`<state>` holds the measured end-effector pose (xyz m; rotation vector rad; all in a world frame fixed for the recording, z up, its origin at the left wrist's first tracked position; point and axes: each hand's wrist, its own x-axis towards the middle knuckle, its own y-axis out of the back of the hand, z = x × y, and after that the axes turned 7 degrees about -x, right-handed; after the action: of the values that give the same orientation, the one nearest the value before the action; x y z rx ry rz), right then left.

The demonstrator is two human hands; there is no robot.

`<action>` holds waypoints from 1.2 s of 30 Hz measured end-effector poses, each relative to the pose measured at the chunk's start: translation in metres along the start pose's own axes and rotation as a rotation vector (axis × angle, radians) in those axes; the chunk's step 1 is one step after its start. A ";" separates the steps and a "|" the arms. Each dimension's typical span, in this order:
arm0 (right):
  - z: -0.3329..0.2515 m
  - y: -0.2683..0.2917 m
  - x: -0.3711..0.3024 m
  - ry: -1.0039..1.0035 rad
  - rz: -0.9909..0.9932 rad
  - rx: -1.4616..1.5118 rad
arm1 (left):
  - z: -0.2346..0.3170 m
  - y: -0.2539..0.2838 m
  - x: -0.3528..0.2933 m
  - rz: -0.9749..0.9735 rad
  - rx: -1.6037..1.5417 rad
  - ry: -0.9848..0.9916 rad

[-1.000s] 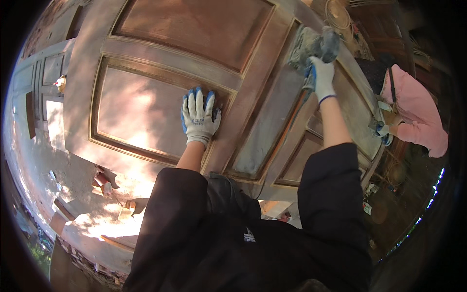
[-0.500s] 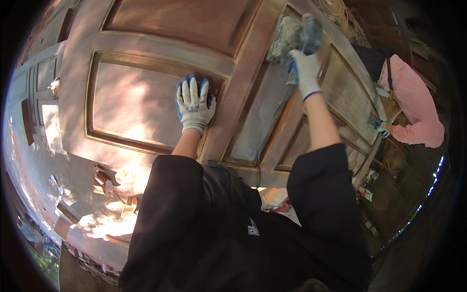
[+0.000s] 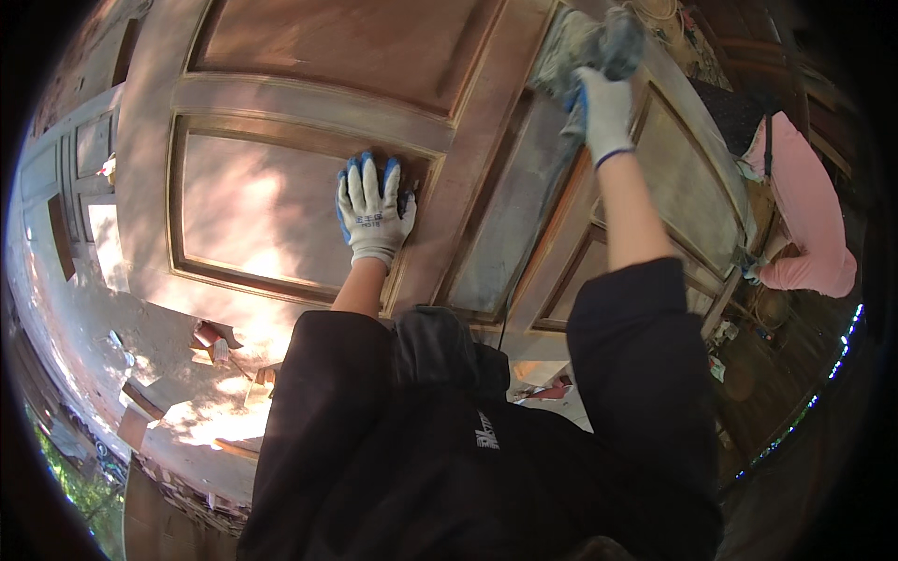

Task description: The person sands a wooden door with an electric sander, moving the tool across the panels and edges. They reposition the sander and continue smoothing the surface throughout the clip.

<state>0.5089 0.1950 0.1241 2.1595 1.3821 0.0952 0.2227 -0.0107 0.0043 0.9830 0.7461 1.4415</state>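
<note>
A large brown wooden panelled door (image 3: 313, 103) lies before me. My left hand (image 3: 374, 213), in a white and blue work glove, rests flat on its inset panel with the fingers spread. At the far right part of the door, my right hand (image 3: 606, 114), gloved the same way, is wrapped round a dusty, grey-green power sander (image 3: 566, 54). The sander is blurred, and its underside is hidden against the wood. A dark cord (image 3: 506, 323) trails over the door toward my body.
To the right, a co-worker in pink (image 3: 806, 210) bends beside the door's edge, a gloved hand (image 3: 748, 267) near it. At the left stands another panelled door (image 3: 65, 173). A red can with a brush (image 3: 210, 341) and wood scraps (image 3: 140, 402) lie on the sunlit ground.
My right hand and the sander have moved slightly to the right and nearer. My left hand stays on the panel. The co-worker's hand has shifted slightly right and nearer.
</note>
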 end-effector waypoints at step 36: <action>0.023 0.066 0.083 -0.027 -0.084 -0.073 | 0.003 0.005 0.003 -0.048 -0.016 0.016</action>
<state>0.6098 0.2359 0.1180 2.0331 1.4292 0.0828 0.2230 -0.0086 0.0107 0.9358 0.7638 1.4136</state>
